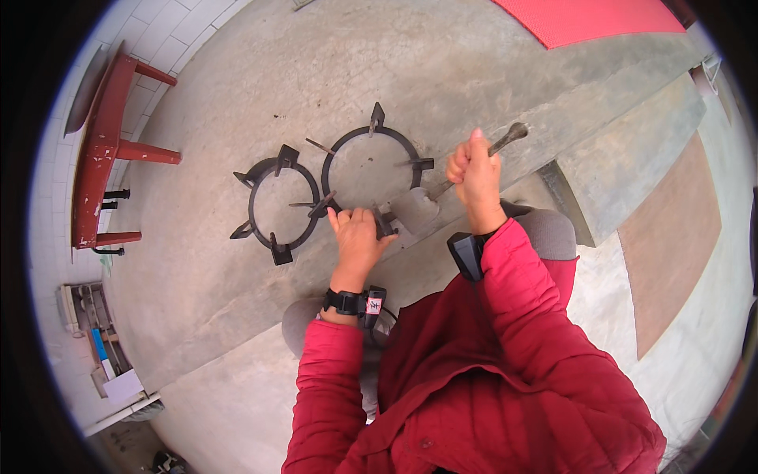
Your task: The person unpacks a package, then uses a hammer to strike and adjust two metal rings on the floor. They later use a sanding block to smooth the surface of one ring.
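Head view: nearest us, we are seeing red quilted sleeves [332,387] and a dark-red cloth [434,332] draping between grey-clad knees [550,234]. Our left hand [357,243] is curling its fingers down, clamping them on the near side of a larger round black metal pot stand [377,118], which is lying on the grey concrete floor [237,324]. Our right hand [476,178] is wrapping its fingers around the long handle of a worn grey metal scraper [415,209], the thumb pointing away from us. Its broad blade is lying just beside the left hand and the stand's near leg; we are not managing to tell whether it is touching them. A smaller round black metal pot stand [281,253] is sitting just to the left. Farther off, a red textured mat [592,20] is lying at the upper right, and a chipped red bench [103,150] is standing by the white tiled wall [170,31] at the left
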Tool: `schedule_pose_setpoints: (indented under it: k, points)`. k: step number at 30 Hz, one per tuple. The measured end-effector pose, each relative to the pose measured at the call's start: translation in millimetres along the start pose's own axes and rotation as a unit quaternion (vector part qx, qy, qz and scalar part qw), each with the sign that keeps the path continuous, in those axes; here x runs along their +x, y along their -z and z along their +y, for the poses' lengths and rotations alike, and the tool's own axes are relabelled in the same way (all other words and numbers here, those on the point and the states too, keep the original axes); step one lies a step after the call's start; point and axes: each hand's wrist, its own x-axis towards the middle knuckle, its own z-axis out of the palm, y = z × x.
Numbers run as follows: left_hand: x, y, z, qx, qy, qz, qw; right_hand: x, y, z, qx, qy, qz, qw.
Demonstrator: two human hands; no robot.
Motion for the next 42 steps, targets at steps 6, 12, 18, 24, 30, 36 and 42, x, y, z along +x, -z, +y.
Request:
schedule_pose_setpoints:
  k: [6, 12, 18, 24, 30, 36, 42]
  points:
    - [4.0, -4.4, -9.3, 0.006, 0.006, 0.003, 1.000, 4.3, -8.7, 4.9, 0.000, -0.019, 0.021, 1.000]
    - [-16.0, 9.1, -18.8, 0.004, -0.009, 0.019, 1.000, -4.7, -26.9, 7.7, -0.067, 0.046, -0.052, 0.995]
    - [-29.9, 25.6, -22.5, 0.012, 0.005, -0.028, 1.000, -12.5, -43.7, 9.1, -0.027, -0.092, 0.003, 0.995]
    - [-18.8, 30.6, -18.2, 0.009, -0.013, 0.010, 1.000, 0.9, -47.8, -2.8, -0.077, -0.027, -0.027, 0.996]
    - [-10.4, 29.5, -16.6, 0.013, 0.013, -0.039, 0.999, 3.3, -51.9, 2.2, -0.048, -0.104, -0.095, 0.989]
    - [-2.2, 22.3, -24.8, 0.010, -0.012, 0.030, 0.999, 12.1, -48.1, 7.6, -0.089, 0.046, -0.038, 0.994]
    - [6.3, 16.5, -26.8, 0.014, 0.009, 0.004, 1.000, 23.7, -41.4, 10.3, -0.052, -0.017, -0.044, 0.998]
